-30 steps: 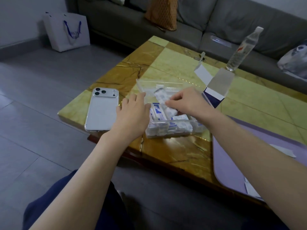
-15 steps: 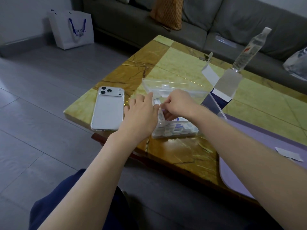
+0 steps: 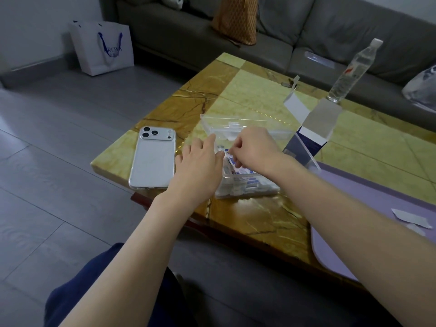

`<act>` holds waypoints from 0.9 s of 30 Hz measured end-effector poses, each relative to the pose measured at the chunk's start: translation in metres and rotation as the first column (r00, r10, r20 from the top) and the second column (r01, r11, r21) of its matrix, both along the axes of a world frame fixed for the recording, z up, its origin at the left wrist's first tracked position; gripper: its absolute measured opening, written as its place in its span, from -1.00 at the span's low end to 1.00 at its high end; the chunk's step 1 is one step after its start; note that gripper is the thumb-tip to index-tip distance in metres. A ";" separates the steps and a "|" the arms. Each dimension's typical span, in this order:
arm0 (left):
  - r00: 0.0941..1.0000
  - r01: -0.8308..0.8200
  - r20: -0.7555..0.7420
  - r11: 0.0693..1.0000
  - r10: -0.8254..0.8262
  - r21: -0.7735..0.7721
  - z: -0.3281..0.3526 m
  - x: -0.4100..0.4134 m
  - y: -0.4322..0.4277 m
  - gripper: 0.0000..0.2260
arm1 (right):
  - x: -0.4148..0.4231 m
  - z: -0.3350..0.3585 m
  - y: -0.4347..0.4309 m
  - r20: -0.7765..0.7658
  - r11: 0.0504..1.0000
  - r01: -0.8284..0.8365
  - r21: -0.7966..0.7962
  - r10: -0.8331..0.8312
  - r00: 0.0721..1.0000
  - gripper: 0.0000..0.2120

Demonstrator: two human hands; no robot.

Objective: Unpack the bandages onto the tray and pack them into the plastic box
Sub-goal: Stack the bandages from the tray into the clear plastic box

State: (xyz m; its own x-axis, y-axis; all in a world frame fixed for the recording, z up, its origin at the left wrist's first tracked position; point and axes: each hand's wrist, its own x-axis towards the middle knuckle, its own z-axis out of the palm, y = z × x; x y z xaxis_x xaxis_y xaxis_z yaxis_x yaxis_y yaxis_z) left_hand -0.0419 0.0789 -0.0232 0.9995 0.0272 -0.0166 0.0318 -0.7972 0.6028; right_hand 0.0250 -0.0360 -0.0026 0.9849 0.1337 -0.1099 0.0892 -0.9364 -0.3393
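since a second ago the right hand [image 3: 253, 149] has shifted from the middle of the plastic box [image 3: 247, 193] to its left end. its curled fingers pinch a bandage [image 3: 228, 153] above the packed bandages [image 3: 245, 172]. the left hand [image 3: 200, 166] lies flat, fingers straight, against the box's left wall. a phone [image 3: 153, 159] lies just left of it; an open carton [image 3: 306, 142] and the purple tray [image 3: 377, 197] are to the right.

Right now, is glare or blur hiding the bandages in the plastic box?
Head view: centre sharp; bandages show through the plastic box wall; left hand and right hand hide part of it; soft glare on the table; wide-angle lens tilts the water bottle.
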 end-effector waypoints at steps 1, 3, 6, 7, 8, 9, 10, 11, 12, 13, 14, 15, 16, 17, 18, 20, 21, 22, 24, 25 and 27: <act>1.000 -0.001 0.000 1.000 0.001 -0.004 0.000 0.000 0.000 -0.56 | 0.001 0.001 -0.004 0.037 1.000 0.017 -0.012 -0.016 0.999 -0.79; 1.000 -0.004 0.002 1.000 0.004 -0.008 0.000 0.000 -0.001 -0.56 | 0.002 0.004 -0.013 0.073 0.998 0.052 -0.035 -0.050 0.996 -0.71; 1.000 -0.006 0.003 1.000 0.006 -0.013 0.000 0.000 -0.001 -0.56 | 0.004 0.002 -0.024 -0.001 0.996 0.089 -0.012 -0.089 0.996 -0.79; 1.000 -0.007 0.003 1.000 0.007 -0.011 0.000 0.000 -0.002 -0.56 | 0.004 0.001 -0.025 -0.042 0.995 0.099 0.022 -0.098 0.994 -0.82; 1.000 -0.009 0.003 1.000 0.009 -0.009 0.000 0.000 -0.002 -0.56 | 0.003 0.000 -0.025 -0.084 0.993 0.106 0.053 -0.102 0.991 -0.82; 1.000 -0.011 0.002 1.000 0.011 -0.007 0.000 0.000 -0.002 -0.56 | 0.002 -0.001 -0.024 -0.120 0.991 0.109 0.076 -0.099 0.988 -0.82; 1.000 -0.012 0.001 1.000 0.012 -0.007 0.000 0.001 -0.002 -0.56 | 0.001 -0.001 -0.023 -0.144 0.990 0.106 0.090 -0.092 0.985 -0.81; 1.000 -0.012 0.000 1.000 0.012 -0.009 0.000 0.001 -0.002 -0.56 | 0.000 -0.001 -0.022 -0.154 0.990 0.098 0.099 -0.082 0.985 -0.80; 1.000 -0.012 -0.001 1.000 0.012 -0.009 0.000 0.001 -0.003 -0.56 | -0.001 -0.002 -0.021 -0.148 0.991 0.087 0.103 -0.071 0.986 -0.80; 1.000 -0.012 -0.001 1.000 0.012 -0.009 -0.001 0.000 -0.003 -0.56 | -0.002 -0.002 -0.020 -0.130 0.993 0.073 0.096 -0.060 0.990 -0.80; 1.000 -0.013 0.000 1.000 0.013 -0.008 -0.001 0.000 -0.002 -0.56 | -0.002 -0.002 -0.019 -0.111 0.995 0.060 0.078 -0.051 0.993 -0.80; 1.000 -0.014 0.001 1.000 0.014 -0.007 -0.001 0.000 -0.002 -0.56 | -0.002 -0.002 -0.018 -0.099 0.997 0.049 0.054 -0.044 0.994 -0.80; 1.000 -0.016 0.002 1.000 0.016 -0.007 -0.002 0.000 -0.002 -0.56 | -0.002 -0.003 -0.017 -0.102 0.998 0.043 0.037 -0.039 0.994 -0.81; 1.000 -0.018 0.002 1.000 0.018 -0.007 -0.002 0.000 -0.002 -0.56 | -0.002 -0.002 -0.017 -0.118 0.999 0.041 0.031 -0.037 0.992 -0.81; 1.000 -0.019 0.001 1.000 0.019 -0.009 -0.001 0.000 -0.003 -0.57 | -0.003 -0.002 -0.017 -0.136 0.999 0.041 0.034 -0.036 0.990 -0.82; 1.000 -0.020 0.000 1.000 0.020 -0.010 -0.001 0.000 -0.004 -0.57 | -0.003 -0.001 -0.017 -0.157 0.999 0.036 0.040 -0.030 0.987 -0.81; 1.000 -0.020 -0.001 1.000 0.020 -0.009 -0.001 0.001 -0.004 -0.57 | -0.003 0.000 -0.017 -0.159 0.998 0.035 0.044 -0.028 0.987 -0.81; 1.000 -0.020 -0.003 1.000 0.020 -0.011 -0.001 0.001 -0.004 -0.57 | -0.003 0.000 -0.017 -0.160 0.998 0.037 0.050 -0.029 0.987 -0.81; 1.000 -0.019 -0.003 1.000 0.019 -0.017 -0.002 0.001 -0.004 -0.57 | -0.003 0.000 -0.018 -0.156 0.998 0.032 0.054 -0.023 0.988 -0.80; 1.000 -0.019 -0.003 1.000 0.019 -0.020 -0.002 0.001 -0.004 -0.57 | -0.004 0.000 -0.018 -0.151 0.998 0.021 0.053 -0.013 0.988 -0.79; 1.000 -0.019 0.001 1.000 0.019 -0.024 -0.002 0.002 -0.004 -0.57 | -0.007 0.000 -0.019 -0.141 0.999 0.000 0.053 0.008 0.990 -0.79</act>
